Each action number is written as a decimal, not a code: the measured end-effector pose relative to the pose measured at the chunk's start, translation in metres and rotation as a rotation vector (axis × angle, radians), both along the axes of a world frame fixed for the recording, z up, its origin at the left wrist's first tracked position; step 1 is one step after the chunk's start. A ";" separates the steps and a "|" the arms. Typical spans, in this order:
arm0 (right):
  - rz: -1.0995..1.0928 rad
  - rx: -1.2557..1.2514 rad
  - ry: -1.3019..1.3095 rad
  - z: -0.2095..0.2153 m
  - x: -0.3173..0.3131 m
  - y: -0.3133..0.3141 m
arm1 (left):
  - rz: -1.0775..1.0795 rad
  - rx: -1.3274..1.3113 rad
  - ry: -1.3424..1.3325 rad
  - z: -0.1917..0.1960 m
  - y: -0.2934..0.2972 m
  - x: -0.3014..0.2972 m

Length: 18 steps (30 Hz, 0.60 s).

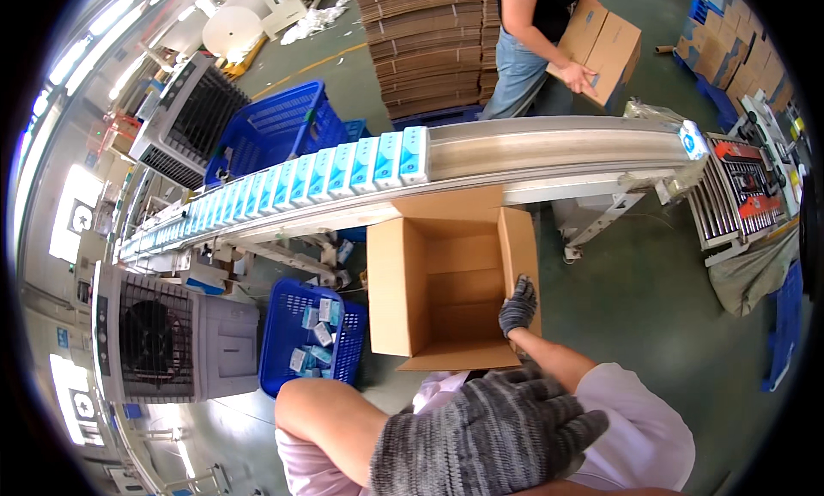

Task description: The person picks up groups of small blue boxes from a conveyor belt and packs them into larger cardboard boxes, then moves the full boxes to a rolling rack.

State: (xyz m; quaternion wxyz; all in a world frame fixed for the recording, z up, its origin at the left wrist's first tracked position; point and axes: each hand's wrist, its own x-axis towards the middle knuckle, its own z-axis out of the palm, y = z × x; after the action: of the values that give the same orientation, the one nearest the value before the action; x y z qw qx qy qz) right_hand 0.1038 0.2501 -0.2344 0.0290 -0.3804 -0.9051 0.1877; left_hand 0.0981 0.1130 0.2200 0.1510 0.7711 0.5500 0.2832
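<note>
An upright cardboard box [463,277] stands in front of me with its flaps spread and its inside bare. My right hand [518,305], in a grey knitted glove, lies on the box's right flap with its fingers stretched along it. Close to the camera, my left hand [489,432], gloved alike, is raised across my body. Its back shows, its fingers are stretched out, and I see nothing held in it. Just beyond the box, a row of blue-and-white cartons [365,163] stands along the conveyor [549,146].
A blue basket [354,341] with several small packs stands left of the box, beside a grey air cooler [227,346]. Across the conveyor, another person [532,41] carries a closed carton [601,45] near stacked flat cardboard [425,50]. A roller machine [738,196] stands at right.
</note>
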 end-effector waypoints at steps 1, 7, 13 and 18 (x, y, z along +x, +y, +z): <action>0.002 -0.020 -0.009 0.004 0.001 0.001 | -0.015 -0.026 -0.009 -0.002 0.002 -0.004; 0.123 -0.002 0.115 0.010 0.007 -0.022 | 0.146 -0.111 -0.267 -0.022 -0.015 -0.047; 0.115 0.008 0.116 0.013 0.005 -0.011 | 0.934 -0.119 -0.531 -0.158 -0.051 -0.198; 0.166 -0.135 -0.004 0.014 0.002 -0.004 | 1.352 -0.152 0.104 -0.233 -0.095 -0.315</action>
State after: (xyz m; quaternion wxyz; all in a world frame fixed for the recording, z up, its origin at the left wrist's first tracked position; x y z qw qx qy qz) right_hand 0.1057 0.2464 -0.2201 -0.0144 -0.3057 -0.9188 0.2493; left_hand -0.2165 0.0176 -0.0126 -0.0318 0.2578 0.9358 0.2385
